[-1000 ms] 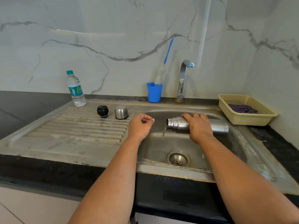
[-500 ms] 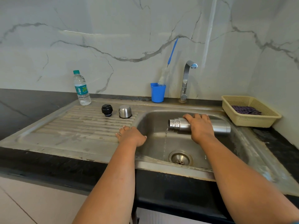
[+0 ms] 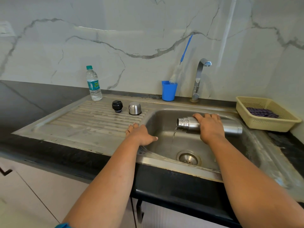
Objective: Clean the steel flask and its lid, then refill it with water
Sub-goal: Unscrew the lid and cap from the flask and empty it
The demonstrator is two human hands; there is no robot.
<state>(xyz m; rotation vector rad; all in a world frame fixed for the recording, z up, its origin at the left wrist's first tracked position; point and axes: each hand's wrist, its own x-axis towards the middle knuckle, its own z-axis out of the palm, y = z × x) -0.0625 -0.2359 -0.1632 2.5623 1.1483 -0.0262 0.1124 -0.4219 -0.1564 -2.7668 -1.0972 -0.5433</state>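
My right hand (image 3: 209,127) grips the steel flask (image 3: 189,123), which lies on its side over the sink basin (image 3: 164,122) with its open mouth to the left. A thin stream of water runs from the mouth down toward the drain (image 3: 188,157). My left hand (image 3: 139,134) rests flat on the rim between drainboard and basin, holding nothing. The black stopper (image 3: 117,106) and the steel cap (image 3: 134,108) stand side by side on the drainboard (image 3: 92,122).
A plastic water bottle (image 3: 93,83) stands at the drainboard's back left. A blue cup (image 3: 169,91) holding a bottle brush (image 3: 185,50) sits beside the tap (image 3: 199,76). A yellow basket (image 3: 263,122) with a dark cloth is on the black counter at right.
My left hand dropped from a loose fist above the basin edge to rest flat on the sink rim. The flask stays tipped, still pouring water.
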